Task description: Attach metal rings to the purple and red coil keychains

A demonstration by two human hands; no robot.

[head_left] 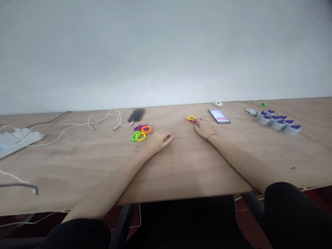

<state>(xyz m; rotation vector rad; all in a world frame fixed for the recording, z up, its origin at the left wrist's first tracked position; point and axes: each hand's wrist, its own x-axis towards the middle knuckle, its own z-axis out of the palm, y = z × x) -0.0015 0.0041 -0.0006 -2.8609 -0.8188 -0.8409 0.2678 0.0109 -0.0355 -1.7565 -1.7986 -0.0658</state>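
Yellow spiral band (191, 118), light, springy and best pinched at its rim, is lying on the wooden table (77, 166) by our right hand (204, 128), whose grip we cannot make out, while we are resting our open left hand (158, 142) near the colored bands (141, 133).

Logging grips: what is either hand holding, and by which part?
Left hand: nothing. Right hand: fingers touch the red part of a yellow ring; grip unclear.
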